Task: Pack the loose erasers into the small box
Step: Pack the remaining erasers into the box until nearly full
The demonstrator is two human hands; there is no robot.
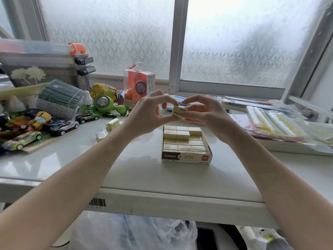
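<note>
One eraser [179, 112] is pinched at its ends between the left hand [149, 112] and right hand [203, 114], long axis running hand to hand, directly above the small box [186, 156] on the tabletop [126, 170].

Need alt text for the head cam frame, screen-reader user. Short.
Both hands, left hand and right hand, pinch one cream eraser above a small open box nearly full of erasers on a white table. Two loose erasers lie to the left, near toy cars.
</note>
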